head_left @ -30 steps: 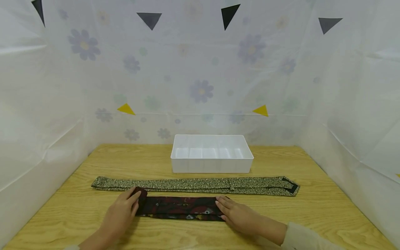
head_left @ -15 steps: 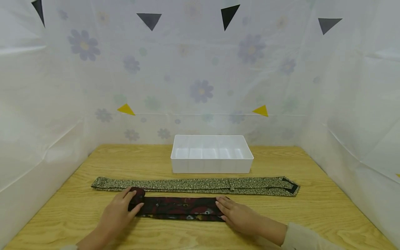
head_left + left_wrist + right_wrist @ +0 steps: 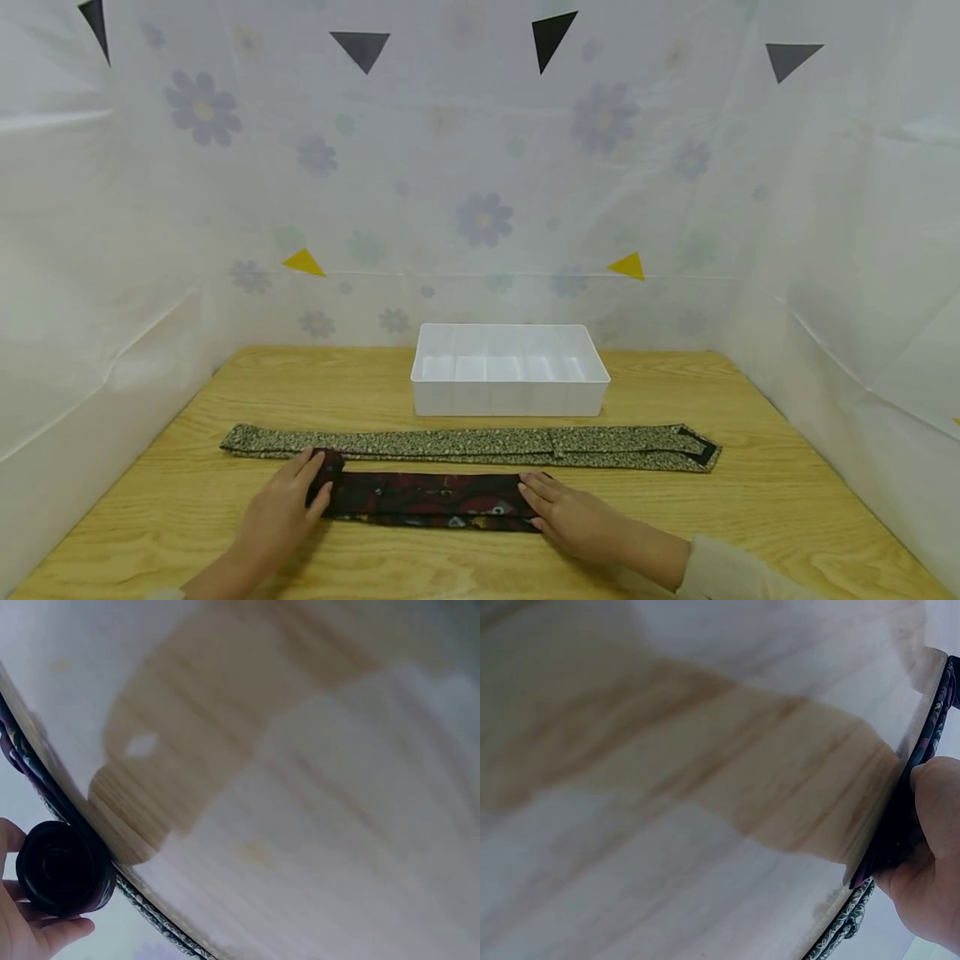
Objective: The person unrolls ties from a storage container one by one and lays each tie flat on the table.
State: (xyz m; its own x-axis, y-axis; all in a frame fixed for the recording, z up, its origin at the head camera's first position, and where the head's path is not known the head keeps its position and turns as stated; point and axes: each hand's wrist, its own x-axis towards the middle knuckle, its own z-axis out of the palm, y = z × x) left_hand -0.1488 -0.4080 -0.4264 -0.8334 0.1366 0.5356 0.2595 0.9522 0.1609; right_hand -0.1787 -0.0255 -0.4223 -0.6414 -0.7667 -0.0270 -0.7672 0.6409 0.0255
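Note:
A dark necktie (image 3: 435, 497) with red and grey figures lies across the front of the table, its left end wound into a roll (image 3: 64, 868). My left hand (image 3: 273, 512) grips that roll, thumb on the near side and fingers on the far side. In the left wrist view the roll's spiral end shows between thumb and fingers. At the other end of the necktie, my right hand (image 3: 577, 518) presses down on the cloth with extended fingers, partly covering it. Behind the dark necktie, a green-and-cream patterned necktie (image 3: 465, 442) is laid out lengthwise, underside up.
A white rectangular box (image 3: 510, 398) stands at the back of the wooden table (image 3: 675, 533). White sheets with flowers and triangles surround the table at the back and both sides.
My left hand has shifted slightly left and its thumb and fingers have changed their hold on the roll. The right hand stays in place on the dark necktie.

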